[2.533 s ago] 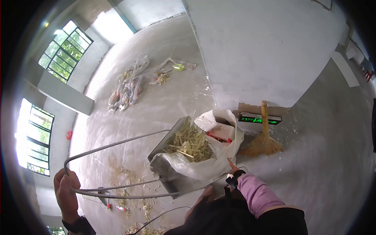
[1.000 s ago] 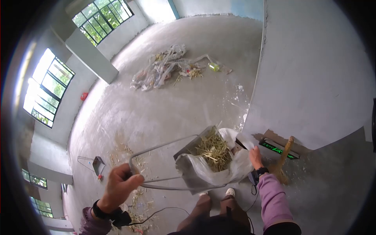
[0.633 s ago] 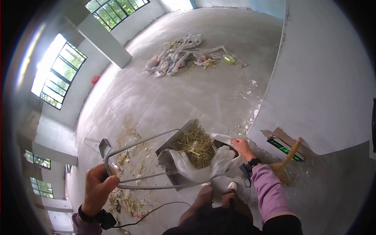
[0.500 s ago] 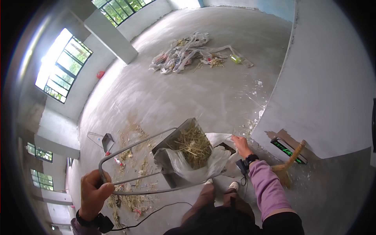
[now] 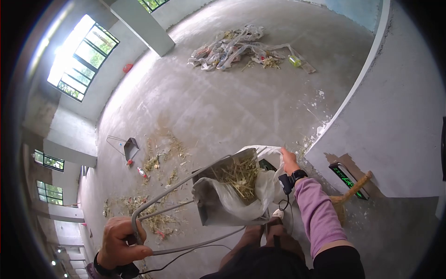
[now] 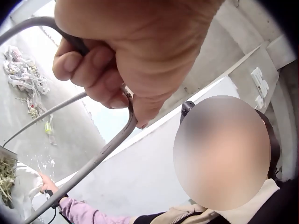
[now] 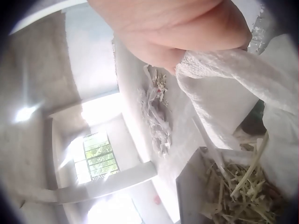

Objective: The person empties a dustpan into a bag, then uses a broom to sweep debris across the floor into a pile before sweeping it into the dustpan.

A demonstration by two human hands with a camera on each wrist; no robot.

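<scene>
My left hand point(image 5: 121, 242) grips the bent end of the grey metal handle point(image 5: 173, 187), its fingers curled round the bar in the left wrist view too. The handle belongs to a metal dustpan point(image 5: 203, 204) holding dry straw point(image 5: 241, 179). Around the pan's right side lies a white woven bag point(image 5: 269, 189). With my right hand point(image 5: 290, 162) I pinch the bag's rim point(image 7: 201, 65), holding it up beside the pan. Straw sits at the bag's mouth, partly over the pan's edge.
A straw broom point(image 5: 343, 204) and a green lit exit sign point(image 5: 346, 179) stand by the right wall. Plastic waste point(image 5: 227, 51) lies farther off. Scattered straw point(image 5: 153, 162) and a second dustpan point(image 5: 131, 148) are on the floor at left.
My right hand has gone from beside the bag to holding its rim, which is raised. My left hand and the handle end have moved lower, and the camera view has shifted.
</scene>
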